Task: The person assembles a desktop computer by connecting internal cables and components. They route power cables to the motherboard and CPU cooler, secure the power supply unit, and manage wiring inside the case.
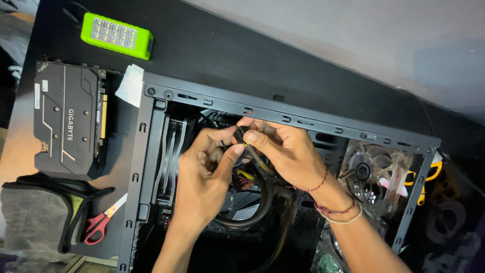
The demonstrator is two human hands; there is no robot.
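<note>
Both hands work inside an open black PC case [283,115] lying on its side on a dark table [212,45]. Left hand [202,172] and right hand [283,151] meet just under the case's top rail, near its middle, fingers pinched together on a small black connector [240,135] w/ yellow wires. Left thumb & forefinger clamp it from below, right fingertips close on it from above. Right wrist wears red thread bands and a pale band.

Under the hands: a bundle of black cables [260,199] loops across the case interior, crowding the space and hiding most of the board beneath. Coloured wire ends [245,178] show just below the left thumb. Clear fan [371,174] sits at the case's right end, close to the right forearm.

Outside the case, toward the table's left edge: a black graphics card [65,126] lies flat, well apart from the hands. Lime-green flat light [117,35] near the far left corner. White paper scrap [130,85] touches the case's upper left corner. Red-handled scissors [101,222] lie by the case's left wall, beside a grey cloth bag w/ black straps [35,217]. Yellow-handled tool [423,182] just beyond the case's right end; can't tell what kind.
</note>
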